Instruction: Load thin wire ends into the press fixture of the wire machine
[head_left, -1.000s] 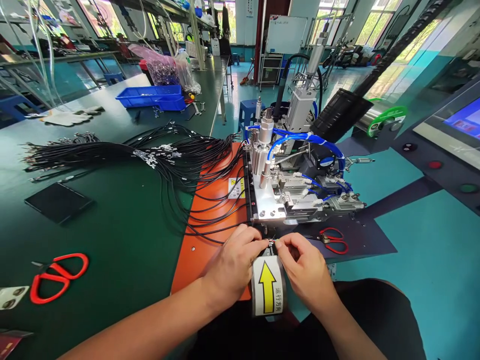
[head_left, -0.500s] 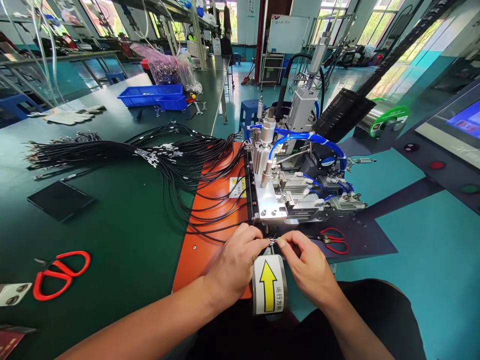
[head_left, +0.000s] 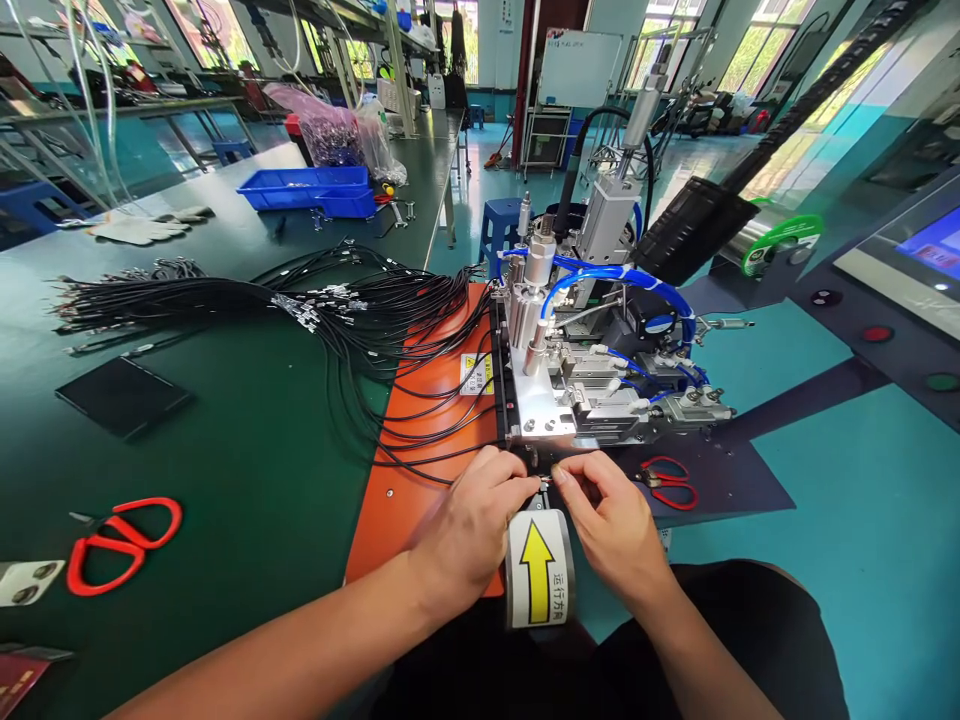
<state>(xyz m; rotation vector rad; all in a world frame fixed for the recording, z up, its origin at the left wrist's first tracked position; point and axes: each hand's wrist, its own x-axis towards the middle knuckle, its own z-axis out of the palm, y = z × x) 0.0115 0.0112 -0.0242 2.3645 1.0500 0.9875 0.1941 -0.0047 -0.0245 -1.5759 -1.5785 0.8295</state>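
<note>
My left hand [head_left: 480,525] is closed, its thumb and fingertips pinched at the front of the machine around the end of a black cable [head_left: 412,463] that runs in from the left. Facing it, my right hand [head_left: 613,525] pinches with thumb and forefinger at the thin wire ends [head_left: 546,481] between the hands. The fingers cover most of that spot. Just below sits a metal guide with a yellow arrow label [head_left: 536,570]. Right behind the fingertips stands the silver pneumatic machine [head_left: 544,400] with blue hoses, on an orange base plate [head_left: 390,540].
A large bundle of black cables [head_left: 187,305] lies across the green table, some trailing over the plate. Red-handled scissors [head_left: 124,545] lie at left; red-handled snips [head_left: 669,482] lie right of my hand. A blue bin [head_left: 304,190], solder wire spool [head_left: 784,240] and control panel [head_left: 892,300] stand farther out.
My right fingertips have shifted slightly up and back toward the machine. My left hand stays nearly in place, and the view has tilted a little.
</note>
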